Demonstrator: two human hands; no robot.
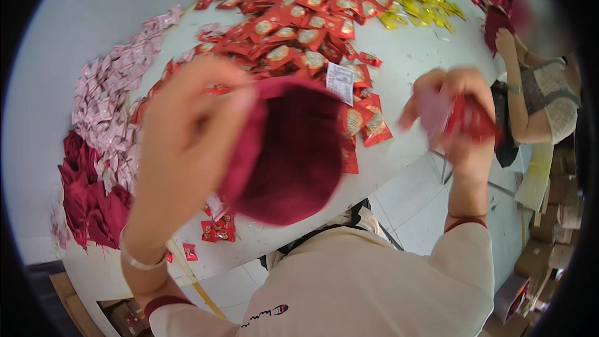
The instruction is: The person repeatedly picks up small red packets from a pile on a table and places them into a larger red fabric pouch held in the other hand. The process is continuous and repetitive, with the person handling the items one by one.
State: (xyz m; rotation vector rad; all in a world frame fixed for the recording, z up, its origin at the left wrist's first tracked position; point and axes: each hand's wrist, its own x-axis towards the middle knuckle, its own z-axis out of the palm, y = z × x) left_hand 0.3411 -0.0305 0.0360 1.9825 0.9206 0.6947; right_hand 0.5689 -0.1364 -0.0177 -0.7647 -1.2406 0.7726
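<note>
left hand [187,131] pinching dark red pouch [287,156] mouth open; right hand [458,118] clutching red and pink packets [462,115] beside pouch. best: hold mouth wide, drop packets in straight.

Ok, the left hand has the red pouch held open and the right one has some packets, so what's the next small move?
Probably bring the right hand over and drop its packets into the pouch. The left hand holds the pouch by its rim with the mouth facing up and open, and the right hand grips pink and red packets off to the side, apart from it.
</note>
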